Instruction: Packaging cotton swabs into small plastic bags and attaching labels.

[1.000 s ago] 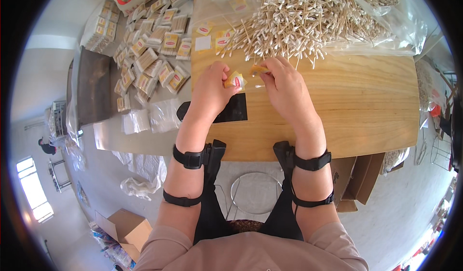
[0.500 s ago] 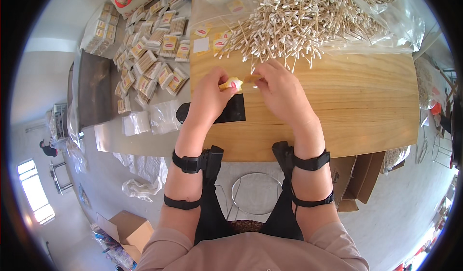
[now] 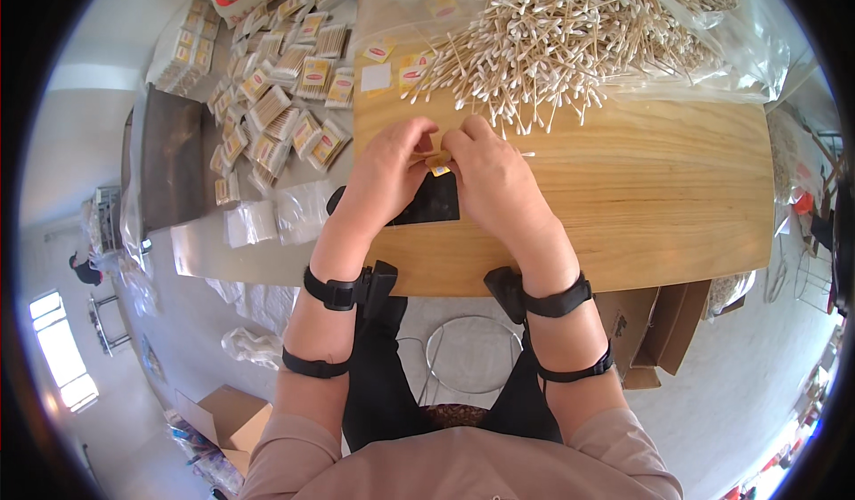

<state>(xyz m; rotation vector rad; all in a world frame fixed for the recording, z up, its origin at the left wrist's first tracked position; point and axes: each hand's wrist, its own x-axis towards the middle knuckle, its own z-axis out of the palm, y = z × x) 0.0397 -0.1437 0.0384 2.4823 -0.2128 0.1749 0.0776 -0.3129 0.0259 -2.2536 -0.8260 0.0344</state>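
Over the table in front of me, my left hand [image 3: 385, 166] and my right hand [image 3: 492, 169] are close together, fingers closed on a small yellow card [image 3: 439, 169]. The fingers hide much of it. A white cotton swab tip [image 3: 529, 154] shows just right of my right hand; whether that hand grips the stick cannot be told. Below the hands lies a flat black pad [image 3: 432, 202], partly covered by my left wrist. A large heap of loose cotton swabs [image 3: 543, 50] spreads beyond my hands, its near edge close to my right fingers.
Several filled swab packets [image 3: 270, 108] cover the surface to the left, with empty clear bags [image 3: 303, 213] nearer me. Small yellow cards [image 3: 414, 68] lie left of the heap. A clear plastic sheet [image 3: 748, 59] lies at right. A round-framed stool [image 3: 472, 357] stands below the table edge.
My right hand has moved left and my hands have come together at the yellow card, which was in my left fingers. A swab tip now shows right of my right hand.
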